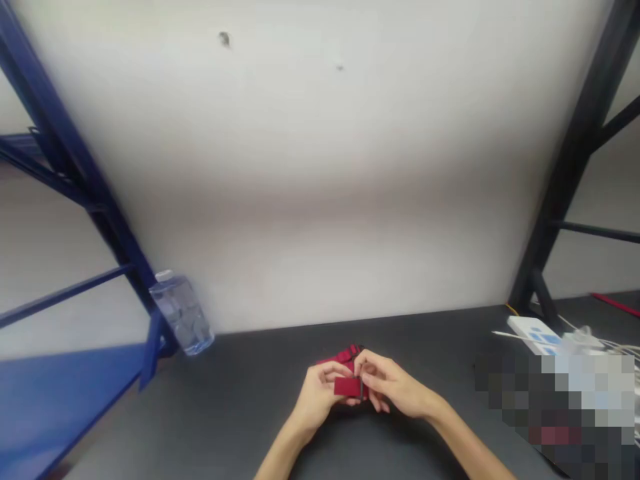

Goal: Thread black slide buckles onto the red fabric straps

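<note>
A red strap with a dark buckle is between my two hands, just above the dark tabletop. My left hand grips the strap from the left, its fingers bent around and behind it. On the other side, my right hand pinches at the buckle with thumb and forefinger, the other fingers curled below. Behind the fingers, more red webbing with a dark fitting shows. The fingers hide part of the strap.
A clear plastic bottle with a white cap leans by the blue frame post at left. On the right stand a dark post, a white power strip and pale cables. A pale wall rises behind.
</note>
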Demonstrator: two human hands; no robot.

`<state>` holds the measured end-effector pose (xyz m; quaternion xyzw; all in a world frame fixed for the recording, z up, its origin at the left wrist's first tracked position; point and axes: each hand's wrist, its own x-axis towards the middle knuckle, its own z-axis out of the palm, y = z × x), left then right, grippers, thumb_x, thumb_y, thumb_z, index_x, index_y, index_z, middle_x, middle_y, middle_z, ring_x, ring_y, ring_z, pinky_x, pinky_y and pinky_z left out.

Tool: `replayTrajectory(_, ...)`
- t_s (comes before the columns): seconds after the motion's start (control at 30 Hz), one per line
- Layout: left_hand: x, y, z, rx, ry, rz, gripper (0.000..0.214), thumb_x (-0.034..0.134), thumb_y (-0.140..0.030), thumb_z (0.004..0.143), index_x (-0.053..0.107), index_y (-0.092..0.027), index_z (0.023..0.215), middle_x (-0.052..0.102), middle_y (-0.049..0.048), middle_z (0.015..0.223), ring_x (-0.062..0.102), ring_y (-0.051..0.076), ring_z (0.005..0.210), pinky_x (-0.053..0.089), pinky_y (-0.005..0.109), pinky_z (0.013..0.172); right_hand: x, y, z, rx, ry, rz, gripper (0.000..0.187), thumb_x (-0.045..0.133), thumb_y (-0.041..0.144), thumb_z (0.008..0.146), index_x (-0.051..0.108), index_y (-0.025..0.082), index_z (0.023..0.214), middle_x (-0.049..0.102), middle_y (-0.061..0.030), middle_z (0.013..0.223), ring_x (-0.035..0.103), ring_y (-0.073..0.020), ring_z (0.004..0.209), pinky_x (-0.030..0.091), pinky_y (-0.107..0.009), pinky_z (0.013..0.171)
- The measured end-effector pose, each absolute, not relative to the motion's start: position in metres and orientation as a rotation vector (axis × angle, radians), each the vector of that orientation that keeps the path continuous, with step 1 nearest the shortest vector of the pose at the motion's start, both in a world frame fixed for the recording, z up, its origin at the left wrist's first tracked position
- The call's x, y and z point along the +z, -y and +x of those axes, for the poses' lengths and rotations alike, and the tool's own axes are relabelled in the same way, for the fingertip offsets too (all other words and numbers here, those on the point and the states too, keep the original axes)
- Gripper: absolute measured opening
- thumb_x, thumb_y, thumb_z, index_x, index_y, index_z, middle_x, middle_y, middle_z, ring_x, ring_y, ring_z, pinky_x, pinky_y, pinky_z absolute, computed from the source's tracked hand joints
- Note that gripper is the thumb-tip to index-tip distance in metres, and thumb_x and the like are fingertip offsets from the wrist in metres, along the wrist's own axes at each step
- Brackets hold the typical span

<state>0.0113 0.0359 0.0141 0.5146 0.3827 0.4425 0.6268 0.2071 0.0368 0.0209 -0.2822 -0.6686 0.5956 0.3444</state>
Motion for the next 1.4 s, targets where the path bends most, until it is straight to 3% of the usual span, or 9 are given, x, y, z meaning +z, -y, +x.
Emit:
replayTrajectory(0.2,0.015,-0.036,0.014,1.061,-0.896,1.145,0.030,0.085,-0.017,0.056,0.066,-0.012,0.079,0.072,0.0045,0.066,0.069,0.019,0.055,0.059,0.031,0.060,0.030,-0.033,0.206,1.314,1.831,-0.805,0.016,0.063,0.025,0.082,0.061,0.022,0.098,0.057,0.0032,0.076,0.044,-0.0086,0.056,0.035,-0.021,0.052)
replayTrajectory(0.4,0.010,-0.037,0.012,1.055,-0.883,1.141,0.034,0.084,-0.020,0.060,0.062,-0.013,0.083,0.071,0.0036,0.067,0.070,0.021,0.058,0.060,0.036,0.063,0.027,-0.035,0.201,1.083,1.802,-0.877,0.006,0.068,0.020,0.077,0.062,0.020,0.076,0.054,-0.0004,0.088,0.047,-0.0124,0.069,0.039,-0.024,0.062)
replayTrajectory(0.73,0.013,-0.038,0.010,1.021,-0.903,1.176,0.035,0.085,-0.026,0.062,0.059,-0.013,0.083,0.068,0.0006,0.063,0.069,0.019,0.056,0.059,0.034,0.061,0.032,-0.041,0.214,1.430,1.559,-0.716,0.030,0.068,0.041,0.080,0.047,0.019,0.078,0.047,0.0046,0.067,0.041,-0.0100,0.059,0.032,-0.022,0.057)
replayTrajectory(0.97,0.013,-0.040,0.007,1.065,-0.894,1.263,0.030,0.081,-0.026,0.069,0.061,-0.012,0.086,0.068,0.0027,0.064,0.068,0.018,0.054,0.054,0.028,0.056,0.028,-0.040,0.213,1.422,1.600,-0.760,0.024,0.069,0.026,0.077,0.047,0.020,0.082,0.047,0.0079,0.059,0.038,-0.0079,0.053,0.029,-0.020,0.052)
replayTrajectory(1.4,0.012,-0.039,0.009,1.072,-0.913,1.284,0.025,0.077,-0.023,0.071,0.061,-0.012,0.086,0.067,0.0022,0.065,0.067,0.017,0.053,0.053,0.027,0.055,0.022,-0.041,0.209,1.354,1.654,-0.823,0.016,0.059,0.009,0.070,0.049,0.019,0.077,0.048,0.0080,0.057,0.040,-0.0074,0.051,0.031,-0.019,0.051)
